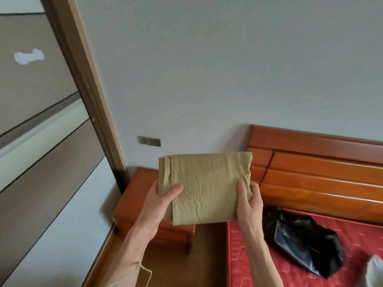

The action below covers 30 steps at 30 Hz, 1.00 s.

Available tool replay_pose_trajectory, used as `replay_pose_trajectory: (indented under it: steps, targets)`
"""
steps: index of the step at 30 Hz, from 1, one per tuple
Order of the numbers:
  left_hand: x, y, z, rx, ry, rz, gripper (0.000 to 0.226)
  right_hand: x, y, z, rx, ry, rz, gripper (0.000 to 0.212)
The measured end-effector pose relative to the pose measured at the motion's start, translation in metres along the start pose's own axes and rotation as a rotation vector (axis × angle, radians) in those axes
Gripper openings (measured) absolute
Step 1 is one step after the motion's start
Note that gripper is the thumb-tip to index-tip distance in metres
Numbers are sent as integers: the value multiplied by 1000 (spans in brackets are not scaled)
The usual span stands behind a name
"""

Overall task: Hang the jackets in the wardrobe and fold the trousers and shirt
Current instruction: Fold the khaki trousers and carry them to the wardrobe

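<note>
Two bare forearms reach up from the bottom edge, and both hands grip one folded khaki cloth garment (204, 187), a flat, creased rectangle held up in the air. Whether it is the trousers or the shirt cannot be told. Left hand (159, 200) clasps the garment's left edge, thumb lying across the front face and the fingers hidden behind the cloth. Right hand (249, 200) clasps the right edge the same way, thumb pressed on the front near the stacked folds, fingers curled round the back. Neither hand touches the other; the garment spans the gap between them.

Below and behind the garment stands one orange-brown wooden bedside cabinet (132, 195), partly hidden by the cloth and the left forearm. To the right of the garment rises one slatted orange-brown wooden headboard (319, 168), and under it lies one red quilted mattress (259, 262). On the mattress, just right of the right forearm, rests one crumpled glossy black leather jacket (302, 241). One pale grey cloth item (374, 270) shows at the far right corner, cut off by the edge. Left of the garment stands the brown and white panelled sliding wardrobe door (41, 141); one small metal switch plate (149, 141) sits on the grey wall above the garment
</note>
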State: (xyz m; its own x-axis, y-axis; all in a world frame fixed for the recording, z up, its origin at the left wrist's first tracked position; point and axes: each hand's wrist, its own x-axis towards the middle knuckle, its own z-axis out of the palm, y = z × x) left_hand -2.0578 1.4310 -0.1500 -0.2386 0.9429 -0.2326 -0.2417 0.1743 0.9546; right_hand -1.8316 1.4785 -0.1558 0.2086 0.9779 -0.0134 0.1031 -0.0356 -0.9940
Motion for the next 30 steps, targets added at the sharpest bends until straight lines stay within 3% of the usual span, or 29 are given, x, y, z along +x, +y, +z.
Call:
replay_pose_trajectory:
  steps: [5, 10, 14, 21, 30]
  targets:
    - [24, 9, -30, -97, 142, 11, 59, 25, -15, 58, 131, -16, 43, 18]
    - [62, 19, -36, -205, 239, 56, 59, 57, -26, 129, 531, 75, 284, 40]
    - [102, 33, -40, -214, 303, 98, 57, 100, -31, 176, 679, -127, 358, 44]
    - [163, 64, -69, -90, 384, 163, 57, 195, -23, 213, 562, -486, 507, 61]
    - [237, 54, -74, -166, 521, 149, 77, 230, -26, 301, 674, -557, 625, 59]
